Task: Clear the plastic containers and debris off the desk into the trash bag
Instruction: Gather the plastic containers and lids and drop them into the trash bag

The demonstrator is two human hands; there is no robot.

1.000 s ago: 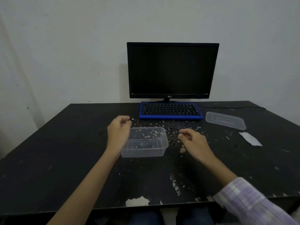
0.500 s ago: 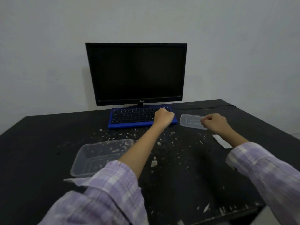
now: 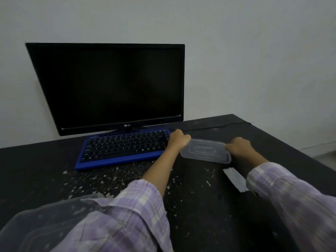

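— Two hands are on one thing: the clear plastic lid point(image 3: 206, 151), lying flat on the black desk point(image 3: 272, 142) at about 2 o'clock from the middle of the view, just right of the blue keyboard point(image 3: 123, 149).
— How do they hold it?
— The left hand point(image 3: 179, 138) has its fingers curled over the lid's left end, and the right hand point(image 3: 239, 146) grips the right end, fingers curled too. Both sleeves are lilac plaid.
— And the container?
— The clear plastic container point(image 3: 36, 226) sits at 7 o'clock, near the lower left corner, partly behind the left sleeve point(image 3: 118, 215), with specks inside.
— Debris?
— White crumbs point(image 3: 101, 180) are scattered over the desk in front of the keyboard. A pale scrap of paper point(image 3: 235, 179) lies at 4 o'clock, just beside the right forearm. The dark LG monitor point(image 3: 112, 86) stands behind the keyboard at 11 o'clock.
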